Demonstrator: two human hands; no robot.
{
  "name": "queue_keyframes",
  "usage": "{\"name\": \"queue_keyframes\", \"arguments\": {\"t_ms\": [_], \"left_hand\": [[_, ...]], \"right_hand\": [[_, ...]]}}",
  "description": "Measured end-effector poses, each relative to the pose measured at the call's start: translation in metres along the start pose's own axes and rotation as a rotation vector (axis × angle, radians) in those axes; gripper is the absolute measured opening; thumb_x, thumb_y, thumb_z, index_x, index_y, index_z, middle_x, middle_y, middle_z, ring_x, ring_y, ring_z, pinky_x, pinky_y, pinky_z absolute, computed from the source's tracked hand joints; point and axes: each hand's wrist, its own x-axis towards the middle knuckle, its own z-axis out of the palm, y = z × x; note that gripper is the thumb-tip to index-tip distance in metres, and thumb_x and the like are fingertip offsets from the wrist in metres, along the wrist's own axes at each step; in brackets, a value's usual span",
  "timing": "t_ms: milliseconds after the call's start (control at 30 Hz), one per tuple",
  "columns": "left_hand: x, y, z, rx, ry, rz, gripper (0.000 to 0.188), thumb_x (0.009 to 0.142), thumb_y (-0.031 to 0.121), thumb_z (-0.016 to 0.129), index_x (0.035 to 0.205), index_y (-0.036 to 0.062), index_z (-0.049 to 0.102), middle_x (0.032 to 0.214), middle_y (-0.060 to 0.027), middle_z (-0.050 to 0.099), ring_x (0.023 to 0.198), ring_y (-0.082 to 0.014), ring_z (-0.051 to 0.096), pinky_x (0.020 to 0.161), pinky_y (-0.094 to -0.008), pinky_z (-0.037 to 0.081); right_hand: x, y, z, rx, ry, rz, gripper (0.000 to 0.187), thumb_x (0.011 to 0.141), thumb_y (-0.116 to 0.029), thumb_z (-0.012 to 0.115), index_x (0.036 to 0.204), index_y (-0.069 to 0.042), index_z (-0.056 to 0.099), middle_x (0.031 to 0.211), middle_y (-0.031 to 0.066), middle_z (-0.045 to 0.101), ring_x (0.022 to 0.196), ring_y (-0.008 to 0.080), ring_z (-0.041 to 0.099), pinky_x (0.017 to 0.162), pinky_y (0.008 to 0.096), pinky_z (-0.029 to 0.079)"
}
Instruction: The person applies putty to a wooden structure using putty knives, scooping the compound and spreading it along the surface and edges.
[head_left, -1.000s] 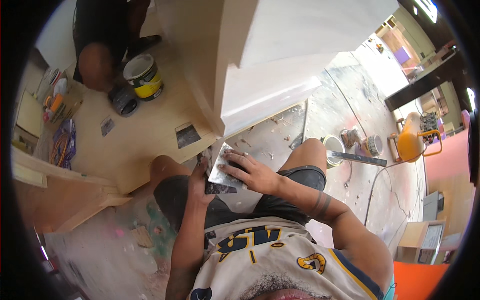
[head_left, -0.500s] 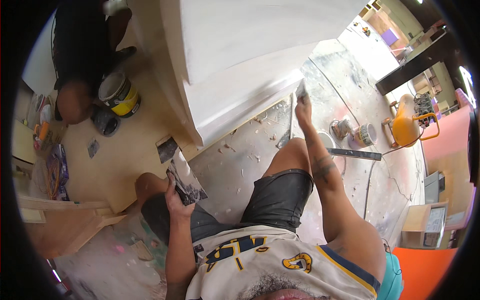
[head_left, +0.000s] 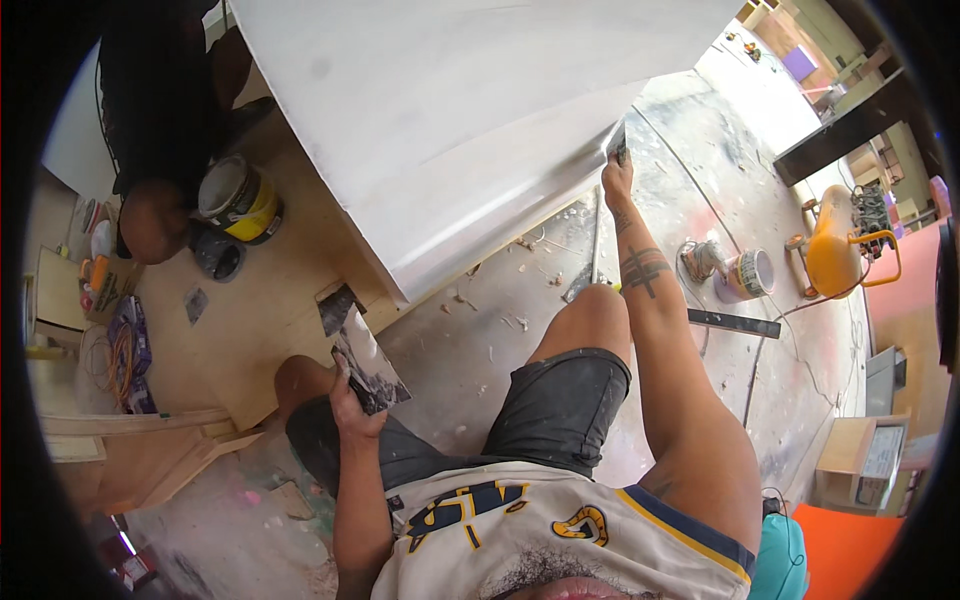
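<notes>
A large white panel (head_left: pixel 450 110) stands tilted in front of me, its lower edge running from the near left up to the far right. My right arm is stretched out, and my right hand (head_left: pixel 618 178) is closed around a putty knife (head_left: pixel 619 135) at the far right end of that edge. The knife's blade is small and partly hidden, seemingly against the panel. Over my left thigh, my left hand (head_left: pixel 356 410) grips a flat putty plate (head_left: pixel 374 352) smeared white and dark.
Another person (head_left: pixel 155 120) in dark clothes bends at the left beside a black-and-yellow bucket (head_left: pixel 240 200). On the right are a paint bucket (head_left: pixel 747 275), a dark bar (head_left: pixel 735 323) and an orange air compressor (head_left: pixel 838 240). Cables and debris lie on the stained floor (head_left: pixel 480 330).
My right hand with the putty knife has moved farther away and slightly right along the panel's lower edge. The view has shifted somewhat. My left hand keeps the plate in nearly the same place.
</notes>
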Motion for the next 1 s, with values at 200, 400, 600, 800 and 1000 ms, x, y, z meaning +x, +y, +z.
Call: {"name": "queue_keyframes", "arguments": {"t_ms": [200, 400, 600, 800, 1000], "left_hand": [[0.006, -0.003, -0.008, -0.041, -0.058, -0.007, 0.038, 0.102, 0.035, 0.053, 0.132, 0.0117, 0.057, 0.119, -0.0046, 0.066, 0.106, -0.0221, 0.064, 0.094, -0.0395, 0.051], [0.005, 0.001, -0.010, -0.023, -0.076, -0.049, 0.038, 0.102, 0.035, 0.054, 0.132, 0.0122, 0.057, 0.122, -0.0047, 0.066, 0.111, -0.0222, 0.064, 0.098, -0.0418, 0.050], [0.002, -0.005, 0.010, -0.050, 0.016, -0.066, 0.034, 0.101, 0.033, 0.056, 0.125, 0.0105, 0.060, 0.110, -0.0074, 0.068, 0.100, -0.0241, 0.065, 0.090, -0.0395, 0.052], [-0.002, -0.005, 0.015, -0.089, -0.041, -0.083, 0.032, 0.100, 0.032, 0.057, 0.124, 0.0110, 0.061, 0.110, -0.0065, 0.069, 0.098, -0.0234, 0.066, 0.088, -0.0394, 0.053], [-0.017, 0.006, 0.010, -0.136, -0.012, -0.078, 0.031, 0.099, 0.031, 0.059, 0.123, 0.0120, 0.063, 0.110, -0.0056, 0.070, 0.098, -0.0226, 0.067, 0.088, -0.0396, 0.054]], "right_hand": [[0.013, 0.015, -0.001, -0.047, -0.034, 0.025, 0.047, 0.096, -0.004, 0.041, 0.143, 0.002, 0.044, 0.137, 0.0159, 0.055, 0.128, 0.0260, 0.049, 0.108, 0.0327, 0.036], [-0.004, 0.016, 0.011, 0.016, -0.052, -0.095, 0.042, 0.099, -0.006, 0.043, 0.140, 0.001, 0.045, 0.127, 0.0116, 0.058, 0.118, 0.0204, 0.051, 0.102, 0.0306, 0.038], [-0.032, 0.004, 0.012, -0.060, -0.117, -0.072, 0.038, 0.104, -0.013, 0.047, 0.140, 0.000, 0.046, 0.127, 0.0096, 0.058, 0.118, 0.0196, 0.050, 0.104, 0.0307, 0.037], [-0.057, 0.001, 0.017, -0.089, -0.166, -0.082, 0.042, 0.104, -0.013, 0.047, 0.144, -0.001, 0.042, 0.137, 0.0132, 0.054, 0.127, 0.0226, 0.048, 0.108, 0.0322, 0.036], [-0.120, -0.032, 0.063, -0.112, -0.201, 0.011, 0.046, 0.103, -0.014, 0.050, 0.145, 0.003, 0.039, 0.136, 0.0137, 0.054, 0.124, 0.0201, 0.049, 0.107, 0.0309, 0.037]]}}
